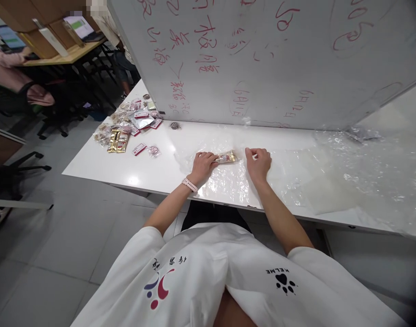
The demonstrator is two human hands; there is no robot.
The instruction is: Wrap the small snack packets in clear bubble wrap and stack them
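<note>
My left hand (203, 165), with a pale watch band at its wrist, is closed on the left end of a small gold packet (228, 157). The packet lies on a sheet of clear plastic film (224, 184) spread over the white table. To the right of the packet, my right hand (258, 164) rests over the film with its fingers curled in. Whatever those fingers may hold is hidden from view.
A white table (92, 165) carries a pile of wrapped snacks (121, 119) on its left, with a gold pouch (118, 141) in front. A whiteboard (255, 63) stands along the back. Crumpled clear plastic (374, 168) covers the right side. Two people sit or stand behind, left.
</note>
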